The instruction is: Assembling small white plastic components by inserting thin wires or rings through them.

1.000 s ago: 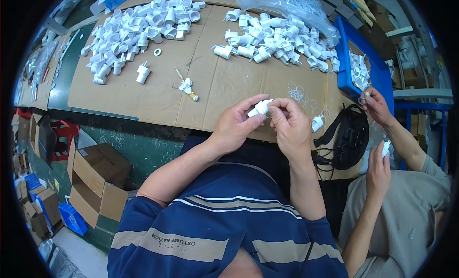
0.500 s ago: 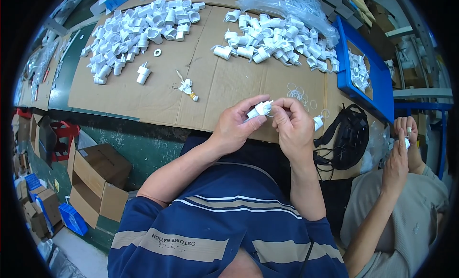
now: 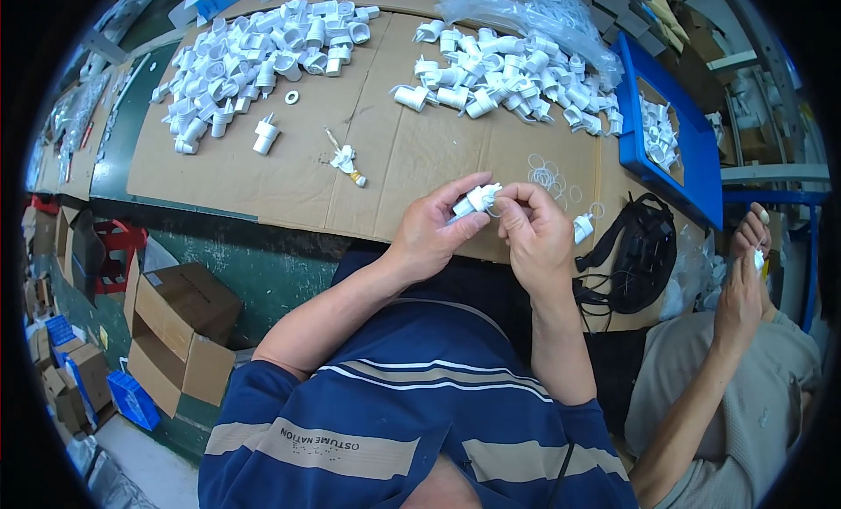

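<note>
Over the table's near edge, my left hand (image 3: 428, 231) grips a white ribbed plastic fitting (image 3: 477, 201) between thumb and fingers, its narrow end pointing right. My right hand (image 3: 536, 233) meets that end in a thumb-and-finger pinch. A faint thin loop, like a clear sealing ring, shows at those fingertips, partly hidden by them. Several thin clear rings (image 3: 545, 173) lie on the cardboard beyond my right hand. Just right of that hand stands another white fitting (image 3: 583, 228).
White plastic parts form a left heap (image 3: 272, 58) and a right heap (image 3: 517, 71) on the cardboard (image 3: 377, 123). A blue tray (image 3: 670, 189) stands at the right, near a black strapped pouch (image 3: 644, 255). A co-worker's hand (image 3: 740, 303) holds a small white piece there.
My hands stay almost in place, with the fitting turned slightly between them. At the right, the co-worker's hands have shifted a little to the right.
</note>
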### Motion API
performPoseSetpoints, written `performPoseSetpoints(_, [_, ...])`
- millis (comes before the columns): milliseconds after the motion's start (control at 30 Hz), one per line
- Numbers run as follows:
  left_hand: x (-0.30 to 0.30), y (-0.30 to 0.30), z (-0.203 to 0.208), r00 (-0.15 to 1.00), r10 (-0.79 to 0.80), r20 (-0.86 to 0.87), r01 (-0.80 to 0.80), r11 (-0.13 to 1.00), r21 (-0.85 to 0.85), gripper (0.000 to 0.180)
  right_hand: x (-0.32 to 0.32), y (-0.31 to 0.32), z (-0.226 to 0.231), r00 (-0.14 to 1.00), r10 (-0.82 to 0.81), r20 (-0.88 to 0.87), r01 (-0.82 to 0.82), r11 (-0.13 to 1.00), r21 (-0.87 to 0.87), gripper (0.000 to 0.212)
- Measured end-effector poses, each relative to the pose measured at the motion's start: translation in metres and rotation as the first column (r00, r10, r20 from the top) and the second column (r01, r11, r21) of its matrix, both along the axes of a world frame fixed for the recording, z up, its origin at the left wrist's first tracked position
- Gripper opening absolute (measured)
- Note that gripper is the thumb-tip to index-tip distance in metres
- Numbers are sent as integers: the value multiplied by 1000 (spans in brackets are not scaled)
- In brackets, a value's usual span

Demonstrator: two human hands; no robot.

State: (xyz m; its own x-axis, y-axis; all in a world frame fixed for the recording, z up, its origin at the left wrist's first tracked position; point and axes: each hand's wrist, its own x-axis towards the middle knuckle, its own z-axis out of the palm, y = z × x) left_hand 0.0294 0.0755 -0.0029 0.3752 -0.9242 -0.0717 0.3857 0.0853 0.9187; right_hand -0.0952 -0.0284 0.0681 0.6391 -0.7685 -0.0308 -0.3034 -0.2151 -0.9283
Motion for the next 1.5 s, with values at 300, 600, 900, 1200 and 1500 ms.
performPoseSetpoints(300, [0, 0, -4, 999, 17, 44, -17, 1000, -17, 48, 3, 2, -1, 1000, -21, -19, 22, 1000, 20, 5])
performPoseSetpoints(600, [3, 1, -1, 958, 47, 283, -40, 999, -30, 44, 3, 3, -4, 1000, 19, -20, -22, 988, -155, 4])
performPoseSetpoints(900, [-4, 4, -3, 978, 87, 188, -77, 995, -64, 39, 2, 10, -3, 979, -57, 198, -19, 932, 362, 7])
performPoseSetpoints(1200, [-7, 4, -2, 988, 63, -140, -76, 993, -91, 45, -2, 24, 3, 979, -57, 195, -28, 913, 407, 8])
performPoseSetpoints(1500, [-11, 8, -3, 920, 52, -387, -117, 983, -145, 42, -14, 18, -8, 993, 41, -107, -59, 983, -175, 12])
